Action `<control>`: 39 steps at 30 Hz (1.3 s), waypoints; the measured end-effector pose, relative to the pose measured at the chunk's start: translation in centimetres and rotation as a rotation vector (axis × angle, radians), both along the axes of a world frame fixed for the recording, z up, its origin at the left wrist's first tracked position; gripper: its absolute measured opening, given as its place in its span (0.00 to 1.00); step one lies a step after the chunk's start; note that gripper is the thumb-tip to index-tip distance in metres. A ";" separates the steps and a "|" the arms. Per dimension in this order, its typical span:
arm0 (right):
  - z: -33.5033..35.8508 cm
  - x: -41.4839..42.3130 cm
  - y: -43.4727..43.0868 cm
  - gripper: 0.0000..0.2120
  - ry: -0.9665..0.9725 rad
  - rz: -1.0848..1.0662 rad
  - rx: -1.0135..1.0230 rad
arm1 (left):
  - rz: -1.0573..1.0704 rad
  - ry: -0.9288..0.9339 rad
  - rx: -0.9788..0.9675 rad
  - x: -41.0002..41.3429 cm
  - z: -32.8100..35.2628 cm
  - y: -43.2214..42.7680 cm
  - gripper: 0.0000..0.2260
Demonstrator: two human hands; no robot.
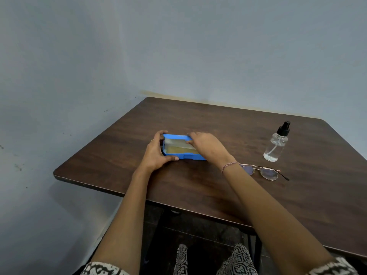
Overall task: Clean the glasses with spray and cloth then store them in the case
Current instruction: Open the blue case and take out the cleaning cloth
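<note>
Early stage: case (184, 156) open left of centre on table (198, 187), left hand (156, 153) gripping its left end, right hand (208, 145) pinching its far rim; glasses (264, 172) near right, spray bottle (277, 143) beyond, both untouched; cleaning and storing apparently remain.

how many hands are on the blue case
2: the left hand grips the left end of the blue case, and the right hand holds its far right edge.

Grey-blue wall (178, 46), dark wooden table (198, 185)
</note>
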State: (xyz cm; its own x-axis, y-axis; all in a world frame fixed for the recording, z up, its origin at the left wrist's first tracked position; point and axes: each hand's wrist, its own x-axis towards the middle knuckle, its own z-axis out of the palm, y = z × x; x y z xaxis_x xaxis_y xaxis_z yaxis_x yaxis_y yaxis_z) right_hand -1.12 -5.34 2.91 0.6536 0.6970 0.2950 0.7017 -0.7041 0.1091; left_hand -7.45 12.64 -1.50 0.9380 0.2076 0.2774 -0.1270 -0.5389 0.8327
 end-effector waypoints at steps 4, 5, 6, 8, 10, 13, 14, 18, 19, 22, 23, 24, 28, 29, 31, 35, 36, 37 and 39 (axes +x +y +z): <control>1.5 1.0 0.0 0.14 0.115 -0.029 0.161 | -0.027 0.006 -0.034 -0.3 0.4 -0.1 0.51; 1.8 1.4 0.1 0.15 0.147 -0.042 0.189 | -0.030 0.007 -0.035 -0.3 0.4 0.0 0.54; 2.1 1.9 0.3 0.15 0.194 -0.051 0.230 | -0.030 0.008 -0.036 -0.4 0.4 0.0 0.56; 2.5 2.9 0.3 0.15 0.308 -0.063 0.324 | -0.020 0.010 -0.032 -0.4 0.5 0.0 0.60; 2.4 3.7 0.3 0.14 0.391 -0.078 0.400 | 0.000 0.002 -0.011 -0.3 0.4 0.0 0.63; 1.8 3.9 0.7 0.13 0.403 -0.099 0.499 | 0.039 0.003 0.010 -0.1 0.2 0.1 0.65; 1.5 3.8 0.9 0.13 0.356 -0.098 0.510 | 0.050 0.007 0.017 -0.1 0.2 0.1 0.65; 0.1 2.9 0.8 0.12 0.138 -0.081 0.524 | 0.058 -0.005 0.038 -0.1 0.0 0.0 0.64; -0.1 2.7 0.5 0.13 0.098 -0.083 0.516 | 0.054 -0.012 0.039 -0.1 -0.1 0.0 0.64; -0.1 1.7 -0.3 0.14 -0.032 -0.072 0.440 | 0.044 -0.025 0.033 -0.3 0.1 -0.1 0.63; 0.0 1.4 -0.5 0.15 -0.077 -0.066 0.416 | 0.036 -0.012 0.032 -0.5 0.3 -0.2 0.63; 0.1 1.0 -0.6 0.15 -0.118 -0.061 0.405 | 0.028 0.009 0.038 -0.6 0.5 -0.2 0.63; 0.0 -0.6 -1.6 0.11 -0.223 -0.065 0.468 | 0.156 -0.118 0.057 -1.7 1.0 -1.1 0.50; -0.4 -0.8 -1.9 0.09 -0.262 -0.065 0.479 | 0.230 -0.216 0.068 -1.9 1.1 -1.4 0.40; -1.2 -1.2 -2.6 0.08 -0.314 -0.086 0.450 | 0.355 -0.376 0.174 -2.1 1.5 -2.4 0.15; -2.1 -1.1 -3.4 0.08 -0.269 -0.226 0.307 | 0.328 -0.292 0.586 -1.6 1.9 -4.5 0.06; -2.1 -1.0 -3.6 0.08 -0.252 -0.265 0.261 | 0.293 -0.237 0.677 -1.4 1.9 -4.8 0.05; -1.9 -0.9 -3.8 0.08 -0.214 -0.295 0.209 | 0.259 -0.168 0.767 -1.2 2.0 -5.0 0.05; -1.6 -0.7 -3.8 0.09 -0.104 -0.361 0.102 | 0.208 -0.008 0.936 -0.8 2.7 -5.2 0.10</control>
